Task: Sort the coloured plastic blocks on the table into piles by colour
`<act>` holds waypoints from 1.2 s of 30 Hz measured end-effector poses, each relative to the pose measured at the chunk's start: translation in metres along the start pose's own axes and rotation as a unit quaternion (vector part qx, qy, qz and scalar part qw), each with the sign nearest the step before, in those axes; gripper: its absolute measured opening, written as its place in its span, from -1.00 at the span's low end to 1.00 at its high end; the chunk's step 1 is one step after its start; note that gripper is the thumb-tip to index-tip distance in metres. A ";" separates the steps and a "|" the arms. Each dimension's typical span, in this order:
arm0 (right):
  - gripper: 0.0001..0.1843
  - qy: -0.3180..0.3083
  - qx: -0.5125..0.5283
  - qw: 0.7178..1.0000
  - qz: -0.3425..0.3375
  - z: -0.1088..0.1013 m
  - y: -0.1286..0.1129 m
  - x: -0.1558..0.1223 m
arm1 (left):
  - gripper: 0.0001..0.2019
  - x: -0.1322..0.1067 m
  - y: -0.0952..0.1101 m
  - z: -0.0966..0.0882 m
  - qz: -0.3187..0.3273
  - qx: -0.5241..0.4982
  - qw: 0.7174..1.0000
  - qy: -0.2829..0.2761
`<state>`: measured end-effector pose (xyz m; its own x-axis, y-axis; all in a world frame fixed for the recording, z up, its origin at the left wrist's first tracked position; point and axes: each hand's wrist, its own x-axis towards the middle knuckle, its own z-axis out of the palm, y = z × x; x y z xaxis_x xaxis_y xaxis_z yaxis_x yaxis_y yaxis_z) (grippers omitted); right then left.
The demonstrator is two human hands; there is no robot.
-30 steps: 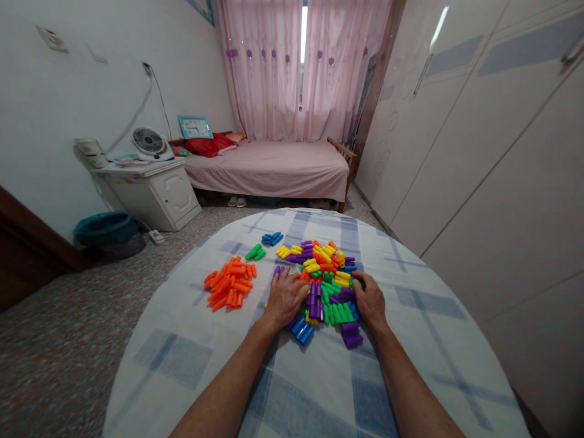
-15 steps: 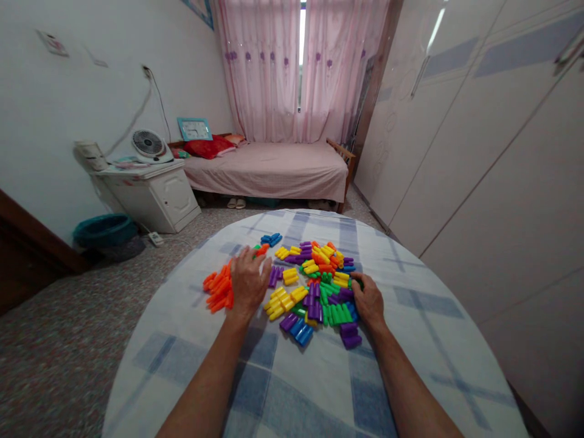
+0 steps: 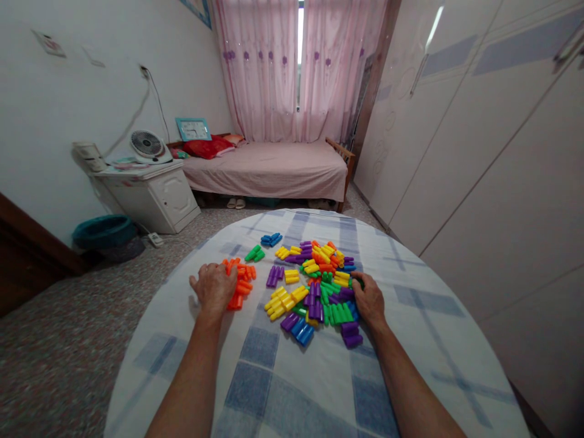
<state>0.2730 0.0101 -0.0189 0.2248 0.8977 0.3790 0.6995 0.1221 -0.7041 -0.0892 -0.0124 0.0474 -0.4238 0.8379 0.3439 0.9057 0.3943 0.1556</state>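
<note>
A round table (image 3: 319,389) with a blue-checked white cloth carries a mixed heap of coloured plastic blocks (image 3: 326,277). To its left lies a separate group of orange blocks (image 3: 241,277). My left hand (image 3: 213,287) rests palm down over that orange group, fingers spread, covering most of it. At the right edge of the mixed heap, my right hand (image 3: 368,298) touches green and purple blocks with its fingers curled. A green pair (image 3: 254,253) and a blue pair (image 3: 272,239) sit apart near the far rim. Yellow blocks (image 3: 283,299) lie between my hands.
Beyond the table are a pink bed (image 3: 269,167), a white cabinet (image 3: 148,191) with a small fan (image 3: 146,145), and a teal basin (image 3: 104,230) on the floor. White wardrobe doors (image 3: 479,134) line the right side.
My left hand left the mixed heap and moved left onto the orange group. Yellow and purple blocks it had covered now show. My right hand stayed where it was.
</note>
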 end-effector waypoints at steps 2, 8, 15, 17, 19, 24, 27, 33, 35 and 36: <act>-0.60 -0.001 -0.002 1.000 0.003 0.000 -0.001 0.000 | -0.63 -0.002 0.003 0.000 0.008 -0.001 1.000 -0.005; -0.61 -0.003 -0.004 1.000 0.003 -0.001 -0.002 -0.001 | -0.69 -0.004 0.021 0.000 0.090 -0.088 0.990 0.055; -0.62 0.000 0.001 1.000 -0.001 0.000 0.001 0.000 | -0.65 -0.031 0.071 0.028 0.232 -0.333 0.912 -0.063; -0.62 0.001 0.004 1.000 0.000 0.001 0.000 0.000 | -0.65 -0.043 0.081 0.038 0.231 -0.339 0.908 -0.078; -0.61 -0.001 0.004 1.000 0.000 0.000 -0.001 -0.001 | -0.66 -0.052 0.086 0.043 0.230 -0.348 0.905 -0.084; -0.61 -0.009 0.011 1.000 0.001 -0.003 -0.008 -0.002 | -0.64 -0.058 0.087 0.038 0.198 -0.473 0.850 -0.125; -0.62 -0.024 0.021 0.999 0.001 -0.005 -0.010 -0.003 | -0.64 -0.055 0.085 0.035 0.161 -0.511 0.837 -0.115; -0.66 -0.003 0.012 1.000 -0.023 -0.008 -0.016 -0.006 | -0.62 -0.049 0.083 0.040 0.107 -0.536 0.830 -0.111; -0.69 0.014 -0.001 0.998 -0.059 -0.009 -0.021 -0.005 | -0.62 -0.048 0.083 0.041 0.094 -0.542 0.827 -0.118; -0.70 0.020 -0.006 0.997 -0.075 -0.009 -0.024 -0.004 | -0.62 -0.048 0.082 0.042 0.090 -0.544 0.825 -0.122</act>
<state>0.2618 0.0002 0.0019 0.1445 0.8520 0.5032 0.7354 0.2478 -0.6307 0.0054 -0.0040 0.0049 -0.1499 0.9490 0.2773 0.3662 -0.2073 0.9072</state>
